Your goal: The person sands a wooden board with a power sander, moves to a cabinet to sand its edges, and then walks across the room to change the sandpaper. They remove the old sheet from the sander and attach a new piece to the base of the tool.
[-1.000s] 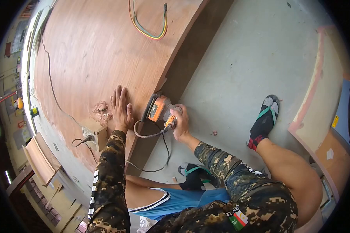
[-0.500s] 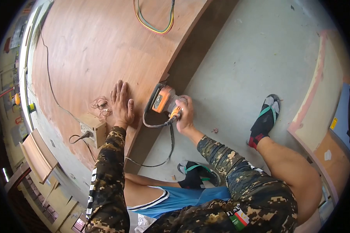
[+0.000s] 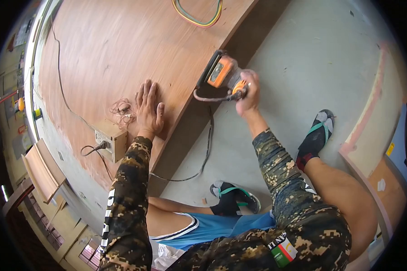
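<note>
My right hand (image 3: pixel 248 94) is wrapped round the grip of an orange and black power sander (image 3: pixel 221 72). The sander is turned on its side, its dark pad against the edge of a large reddish-brown wooden panel (image 3: pixel 135 40). A black cord (image 3: pixel 208 140) hangs from the sander and loops down towards the panel's lower edge. My left hand (image 3: pixel 148 108) lies flat on the panel with fingers stretched out. Beside it are a small tangle of thin wire (image 3: pixel 123 110) and a wooden outlet box (image 3: pixel 112 141) with a black plug (image 3: pixel 103 145) in it.
A loop of coloured wires (image 3: pixel 201 20) lies on the panel's far part. A thin cord (image 3: pixel 61 86) runs along its left side. My feet in green-strapped sandals (image 3: pixel 319 128) are on the grey floor (image 3: pixel 298 67). A pink-edged board (image 3: pixel 371 108) stands at the right.
My right hand has moved the sander away from me, up along the panel's edge. My left hand stays flat beside the wire tangle. The view has shifted slightly.
</note>
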`<state>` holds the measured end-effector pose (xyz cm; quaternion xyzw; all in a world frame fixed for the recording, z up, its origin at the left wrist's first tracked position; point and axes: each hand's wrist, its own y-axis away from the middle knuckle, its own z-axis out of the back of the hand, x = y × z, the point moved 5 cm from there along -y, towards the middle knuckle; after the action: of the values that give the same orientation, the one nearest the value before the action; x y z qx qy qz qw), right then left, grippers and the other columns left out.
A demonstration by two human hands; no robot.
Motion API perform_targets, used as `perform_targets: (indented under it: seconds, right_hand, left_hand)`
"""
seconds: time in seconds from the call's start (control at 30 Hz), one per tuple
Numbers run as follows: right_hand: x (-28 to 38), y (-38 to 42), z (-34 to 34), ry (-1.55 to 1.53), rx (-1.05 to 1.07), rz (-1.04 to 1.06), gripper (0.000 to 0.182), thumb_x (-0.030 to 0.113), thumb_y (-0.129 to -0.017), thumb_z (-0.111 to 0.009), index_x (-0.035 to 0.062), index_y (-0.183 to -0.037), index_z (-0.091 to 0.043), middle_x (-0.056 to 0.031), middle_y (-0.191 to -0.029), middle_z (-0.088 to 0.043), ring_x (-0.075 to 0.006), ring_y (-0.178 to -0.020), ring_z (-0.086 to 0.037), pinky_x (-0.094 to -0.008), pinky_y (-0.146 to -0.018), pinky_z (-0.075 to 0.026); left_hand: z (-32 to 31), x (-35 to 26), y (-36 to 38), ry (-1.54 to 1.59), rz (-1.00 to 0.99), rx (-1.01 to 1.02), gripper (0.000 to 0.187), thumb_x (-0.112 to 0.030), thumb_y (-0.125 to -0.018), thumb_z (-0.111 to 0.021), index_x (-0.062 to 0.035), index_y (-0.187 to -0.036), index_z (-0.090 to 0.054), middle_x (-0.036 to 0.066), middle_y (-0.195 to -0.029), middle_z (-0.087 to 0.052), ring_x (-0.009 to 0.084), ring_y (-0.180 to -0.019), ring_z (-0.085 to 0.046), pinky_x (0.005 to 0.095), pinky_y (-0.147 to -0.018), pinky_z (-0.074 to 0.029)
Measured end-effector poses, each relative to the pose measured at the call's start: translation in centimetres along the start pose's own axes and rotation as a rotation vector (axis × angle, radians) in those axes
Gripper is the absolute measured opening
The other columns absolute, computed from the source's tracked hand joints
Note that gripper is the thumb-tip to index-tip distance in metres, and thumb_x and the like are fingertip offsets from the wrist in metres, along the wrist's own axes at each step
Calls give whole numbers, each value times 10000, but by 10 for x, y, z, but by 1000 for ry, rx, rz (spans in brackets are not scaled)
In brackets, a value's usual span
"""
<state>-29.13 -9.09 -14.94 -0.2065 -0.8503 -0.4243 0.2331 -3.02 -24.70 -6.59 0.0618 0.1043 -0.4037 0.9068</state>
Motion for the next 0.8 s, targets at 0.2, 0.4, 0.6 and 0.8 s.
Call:
perform_targets:
  seconds: [0.2, 0.4, 0.6, 0.8]
  right_hand:
    - [-112, 74, 30, 135, 27, -137, 415, 323, -862, -613, 74, -1176, -505, -76, -992, -539, -179, -797, -597, -311, -618, -521]
    - [-147, 137, 20, 155, 6, -285, 418, 328, -877, -605, 34, -1161, -519, -95, -982, -556, -149, -769, -578, -279, -654, -495]
    - [-118, 80, 27, 130, 1, -188, 379, 288, -874, -595, 16, -1134, -550, -92, -994, -563, -176, -771, -586, -283, -629, -500]
    - [-114, 87, 24, 63, -10, -234, 385, 272, -888, -583, 14, -1168, -528, -93, -979, -552, -159, -739, -589, -287, -594, -509]
  left_hand:
    - [-2, 1, 1, -5, -8, -8, 631, -443, -1018, -338, -62, -1520, -379, 170, -1595, -324, 385, -1482, -246, 482, -1217, -171]
    - [-4, 1, 1, 30, -14, -30, 627, -445, -1030, -287, -63, -1516, -390, 172, -1589, -338, 385, -1478, -258, 483, -1216, -171]
    - [-3, 3, 1, 6, 6, -22, 628, -457, -1030, -295, -70, -1514, -396, 165, -1589, -342, 383, -1478, -260, 483, -1214, -171]
    - [-3, 2, 1, 7, -7, -36, 618, -454, -1034, -286, -84, -1518, -396, 156, -1592, -340, 377, -1480, -260, 490, -1212, -170]
